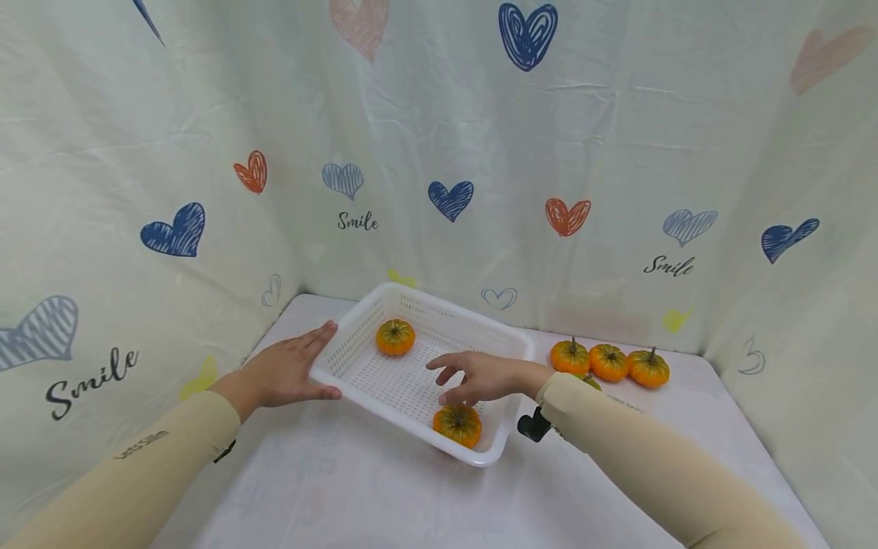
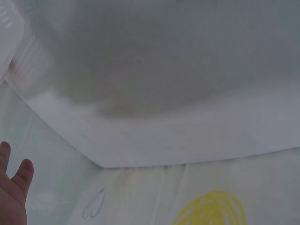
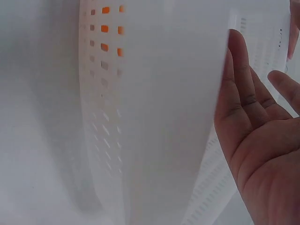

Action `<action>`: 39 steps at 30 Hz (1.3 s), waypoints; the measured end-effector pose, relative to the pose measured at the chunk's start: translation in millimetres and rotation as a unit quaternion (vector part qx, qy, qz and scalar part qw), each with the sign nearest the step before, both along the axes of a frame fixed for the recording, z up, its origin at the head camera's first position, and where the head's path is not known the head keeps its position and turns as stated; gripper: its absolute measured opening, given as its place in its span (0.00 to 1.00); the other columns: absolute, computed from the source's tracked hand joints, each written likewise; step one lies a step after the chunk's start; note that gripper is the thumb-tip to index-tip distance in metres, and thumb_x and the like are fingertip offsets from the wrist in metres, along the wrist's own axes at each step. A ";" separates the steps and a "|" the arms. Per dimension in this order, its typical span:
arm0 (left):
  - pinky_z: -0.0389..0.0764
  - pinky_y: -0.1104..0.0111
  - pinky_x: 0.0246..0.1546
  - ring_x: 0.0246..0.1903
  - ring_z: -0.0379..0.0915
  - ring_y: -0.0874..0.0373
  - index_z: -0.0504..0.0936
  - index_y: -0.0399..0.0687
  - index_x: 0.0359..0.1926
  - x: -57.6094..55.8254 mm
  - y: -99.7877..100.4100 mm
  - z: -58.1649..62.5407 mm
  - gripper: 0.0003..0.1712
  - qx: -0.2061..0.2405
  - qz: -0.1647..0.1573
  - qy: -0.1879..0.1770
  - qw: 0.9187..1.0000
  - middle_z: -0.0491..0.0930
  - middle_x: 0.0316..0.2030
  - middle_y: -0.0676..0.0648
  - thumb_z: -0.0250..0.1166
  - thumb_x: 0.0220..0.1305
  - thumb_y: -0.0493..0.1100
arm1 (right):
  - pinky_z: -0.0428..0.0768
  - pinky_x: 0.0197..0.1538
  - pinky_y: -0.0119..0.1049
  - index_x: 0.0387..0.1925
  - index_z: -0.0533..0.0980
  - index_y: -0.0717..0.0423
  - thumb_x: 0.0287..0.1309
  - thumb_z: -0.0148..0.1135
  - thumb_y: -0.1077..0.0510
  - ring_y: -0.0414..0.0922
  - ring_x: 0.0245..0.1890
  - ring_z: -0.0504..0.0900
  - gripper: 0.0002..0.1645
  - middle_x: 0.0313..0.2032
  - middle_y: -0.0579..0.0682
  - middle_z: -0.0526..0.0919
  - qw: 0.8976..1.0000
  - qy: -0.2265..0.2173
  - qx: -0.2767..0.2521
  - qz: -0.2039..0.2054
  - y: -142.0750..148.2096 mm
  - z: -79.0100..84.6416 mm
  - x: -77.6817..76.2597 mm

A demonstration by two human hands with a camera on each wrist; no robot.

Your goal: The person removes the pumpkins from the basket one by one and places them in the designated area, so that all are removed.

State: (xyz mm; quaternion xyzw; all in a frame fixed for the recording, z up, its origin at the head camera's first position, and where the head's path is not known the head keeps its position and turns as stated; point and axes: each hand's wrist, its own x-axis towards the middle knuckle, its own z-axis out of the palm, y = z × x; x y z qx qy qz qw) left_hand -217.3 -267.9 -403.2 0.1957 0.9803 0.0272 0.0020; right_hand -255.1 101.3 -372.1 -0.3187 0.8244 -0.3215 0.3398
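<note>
A white perforated plastic basket point(image 1: 411, 412) sits slanted on the table, with one small orange pumpkin point(image 1: 395, 337) toward its far left and another pumpkin point(image 1: 457, 427) in its near right corner. My left hand point(image 1: 291, 371) is at the basket's left end, fingers and thumb spread along the rim. Over the inside of the basket hangs my right hand point(image 1: 473, 377), its fingers loosely bent and holding nothing, just above the near pumpkin. In the right wrist view the right palm point(image 3: 267, 140) shows bare behind the basket's wall point(image 3: 164, 93).
Right of the basket stands a row of small pumpkins point(image 1: 607, 363), with a greenish one point(image 1: 591, 381) mostly hidden behind the right sleeve. A pale cloth covers the table point(image 1: 309, 488). A curtain point(image 1: 411, 114) printed with hearts hangs behind and at both sides.
</note>
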 end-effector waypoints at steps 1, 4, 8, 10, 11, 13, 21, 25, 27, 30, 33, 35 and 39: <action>0.62 0.46 0.67 0.71 0.55 0.38 0.46 0.38 0.78 -0.3 -0.1 -0.4 0.72 0.000 0.000 0.000 1.000 0.49 0.77 0.40 0.51 0.49 0.86 | 0.84 0.45 0.39 0.70 0.67 0.42 0.63 0.68 0.52 0.45 0.44 0.83 0.36 0.61 0.56 0.75 1.000 0.000 0.001 0.003 -0.6 -0.1 0.8; 0.61 0.46 0.67 0.71 0.54 0.38 0.46 0.39 0.78 -0.5 -0.8 -1.0 0.72 0.000 0.002 -0.001 1.000 0.48 0.77 0.40 0.50 0.49 0.87 | 0.84 0.44 0.39 0.70 0.67 0.42 0.63 0.68 0.51 0.45 0.43 0.83 0.35 0.61 0.56 0.76 1.000 -0.004 0.000 0.012 -2.1 -0.4 3.0; 0.61 0.45 0.67 0.71 0.54 0.38 0.46 0.38 0.78 -0.4 -1.6 -1.0 0.73 -0.001 0.002 -0.002 1.000 0.48 0.77 0.40 0.49 0.49 0.87 | 0.84 0.44 0.40 0.70 0.67 0.44 0.64 0.67 0.53 0.47 0.42 0.84 0.35 0.61 0.56 0.75 0.999 -0.028 -0.008 0.025 -4.3 0.5 5.9; 0.61 0.46 0.67 0.71 0.54 0.38 0.46 0.38 0.78 -0.6 -1.7 -0.7 0.73 -0.002 0.002 -0.002 1.000 0.48 0.77 0.40 0.50 0.49 0.87 | 0.84 0.44 0.42 0.70 0.68 0.45 0.65 0.67 0.54 0.48 0.43 0.84 0.34 0.61 0.56 0.75 0.998 -0.044 -0.010 0.032 -5.2 1.0 7.4; 0.61 0.45 0.67 0.71 0.54 0.38 0.46 0.38 0.78 -0.5 -1.6 -0.5 0.73 -0.002 0.002 -0.002 1.000 0.48 0.77 0.40 0.49 0.49 0.88 | 0.84 0.44 0.42 0.70 0.68 0.46 0.64 0.67 0.55 0.49 0.43 0.84 0.34 0.61 0.57 0.75 0.998 -0.054 -0.011 0.036 -5.6 1.0 8.1; 0.61 0.46 0.67 0.71 0.54 0.38 0.46 0.38 0.78 -0.7 -1.4 -0.3 0.73 -0.003 0.002 -0.002 1.000 0.48 0.77 0.39 0.49 0.48 0.88 | 0.84 0.45 0.44 0.70 0.68 0.49 0.64 0.67 0.56 0.50 0.42 0.84 0.34 0.61 0.58 0.75 0.997 -0.070 -0.012 0.043 -6.3 0.6 9.3; 0.61 0.45 0.67 0.71 0.55 0.38 0.47 0.38 0.78 0.0 -0.8 0.4 0.72 0.000 0.001 0.000 1.000 0.49 0.77 0.39 0.52 0.50 0.86 | 0.84 0.45 0.41 0.70 0.67 0.51 0.63 0.68 0.54 0.47 0.43 0.83 0.36 0.61 0.57 0.75 0.996 -0.058 0.005 0.062 -6.0 -1.0 8.3; 0.61 0.46 0.67 0.71 0.54 0.38 0.46 0.38 0.78 0.2 -0.9 0.7 0.73 -0.003 0.002 0.000 1.000 0.48 0.77 0.40 0.49 0.49 0.87 | 0.83 0.46 0.37 0.70 0.68 0.48 0.61 0.70 0.53 0.44 0.44 0.83 0.37 0.61 0.55 0.76 0.998 -0.016 0.010 0.057 -3.3 1.9 4.2; 0.60 0.46 0.68 0.71 0.54 0.38 0.46 0.38 0.78 0.0 -1.0 0.6 0.73 -0.004 0.002 -0.002 1.000 0.48 0.77 0.40 0.48 0.49 0.88 | 0.83 0.46 0.36 0.70 0.69 0.46 0.60 0.71 0.54 0.43 0.46 0.83 0.38 0.62 0.54 0.75 0.999 -0.001 0.018 0.049 -1.7 2.8 2.2; 0.60 0.45 0.68 0.71 0.53 0.38 0.46 0.38 0.78 -0.1 -0.9 0.5 0.73 -0.003 0.002 -0.003 1.000 0.48 0.77 0.40 0.47 0.48 0.88 | 0.82 0.48 0.36 0.69 0.69 0.45 0.58 0.72 0.54 0.42 0.48 0.81 0.39 0.62 0.53 0.75 0.999 0.013 0.034 0.038 0.1 2.2 -0.4; 0.61 0.45 0.67 0.71 0.54 0.38 0.46 0.38 0.78 -0.6 -1.4 -0.4 0.72 -0.001 0.000 -0.002 1.000 0.48 0.77 0.39 0.49 0.50 0.87 | 0.81 0.50 0.37 0.69 0.70 0.46 0.55 0.74 0.55 0.44 0.50 0.80 0.40 0.61 0.53 0.75 0.998 0.024 0.047 0.033 1.2 0.3 -1.5; 0.62 0.45 0.66 0.71 0.55 0.38 0.47 0.38 0.78 -0.8 -1.7 -0.9 0.72 0.001 -0.001 -0.002 1.000 0.49 0.77 0.39 0.51 0.50 0.86 | 0.81 0.51 0.38 0.69 0.70 0.47 0.54 0.76 0.56 0.46 0.52 0.80 0.41 0.61 0.52 0.75 0.998 0.030 0.056 0.031 1.9 -1.6 -1.5; 0.63 0.45 0.66 0.70 0.56 0.37 0.47 0.37 0.78 -1.1 -2.1 -1.8 0.71 0.001 -0.003 0.001 1.000 0.49 0.77 0.39 0.51 0.51 0.86 | 0.80 0.54 0.42 0.69 0.70 0.47 0.52 0.77 0.57 0.51 0.56 0.77 0.42 0.62 0.52 0.74 0.997 0.026 0.066 0.027 2.4 -4.2 -0.8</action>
